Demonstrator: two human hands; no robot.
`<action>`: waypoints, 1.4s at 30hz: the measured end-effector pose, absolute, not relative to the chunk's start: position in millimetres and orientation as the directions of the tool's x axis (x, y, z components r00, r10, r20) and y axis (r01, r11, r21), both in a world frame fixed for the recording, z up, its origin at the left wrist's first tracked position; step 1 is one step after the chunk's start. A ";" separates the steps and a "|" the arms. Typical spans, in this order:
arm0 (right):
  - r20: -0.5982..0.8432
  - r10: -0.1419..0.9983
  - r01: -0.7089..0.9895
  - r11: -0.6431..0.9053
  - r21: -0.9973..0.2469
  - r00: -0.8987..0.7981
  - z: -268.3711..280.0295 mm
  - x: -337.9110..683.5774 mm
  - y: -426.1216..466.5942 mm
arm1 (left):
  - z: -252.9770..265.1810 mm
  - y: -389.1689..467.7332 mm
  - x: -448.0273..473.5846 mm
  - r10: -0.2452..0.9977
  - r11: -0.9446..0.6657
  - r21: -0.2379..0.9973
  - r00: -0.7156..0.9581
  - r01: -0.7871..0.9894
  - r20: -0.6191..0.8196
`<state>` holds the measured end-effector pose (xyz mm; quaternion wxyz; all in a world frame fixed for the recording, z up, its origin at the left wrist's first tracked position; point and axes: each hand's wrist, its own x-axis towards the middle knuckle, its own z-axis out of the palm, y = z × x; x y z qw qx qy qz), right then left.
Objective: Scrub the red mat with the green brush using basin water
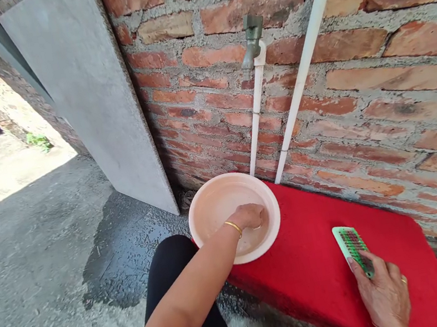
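Head view: brush [346, 244], bristles up, towards the right end of the red tabletop [308, 240], long axis running from the wall edge to the near edge, directly ahead of the right hand [383, 289], the nearer of the two hands, its thumb and fingers narrowly closed about the brush's near end. Basin [203, 217], at the tabletop's left end; left hand [249, 217] inside by its right wall, fingers curled downwards, fingertips hidden, anything held there impossible to tell.
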<state>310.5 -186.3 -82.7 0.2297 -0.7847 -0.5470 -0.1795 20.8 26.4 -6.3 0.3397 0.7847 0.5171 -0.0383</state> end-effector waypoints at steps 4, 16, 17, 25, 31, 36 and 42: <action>0.535 0.771 0.938 -0.288 -0.192 0.346 -83.1 309.2 -186.0 | -0.2 25.2 20.6 0.732 -0.305 0.424 0.495 0.852 -0.468; 0.551 0.763 0.940 -0.299 -0.164 0.338 -87.6 310.8 -186.4 | 6.0 22.6 22.0 0.711 -0.416 0.328 0.528 0.848 -0.465; 0.550 0.762 0.939 -0.299 -0.171 0.342 -87.8 311.0 -186.4 | 7.3 21.9 22.3 0.711 -0.415 0.325 0.526 0.850 -0.467; 0.554 0.761 0.941 -0.290 -0.176 0.338 -88.1 311.8 -187.0 | 18.8 15.5 24.4 0.708 -0.426 0.278 0.509 0.861 -0.490; 0.561 0.758 0.943 -0.282 -0.179 0.333 -87.5 311.3 -187.2 | 25.4 12.3 25.5 0.708 -0.432 0.255 0.500 0.865 -0.498; 0.537 0.760 0.930 -0.300 -0.211 0.366 -86.9 310.3 -187.4 | 20.5 12.5 28.3 0.701 -0.453 0.218 0.496 0.864 -0.512; 0.540 0.758 0.931 -0.304 -0.202 0.365 -86.4 309.8 -187.2 | 10.1 11.5 29.4 0.726 -0.471 0.210 0.512 0.857 -0.460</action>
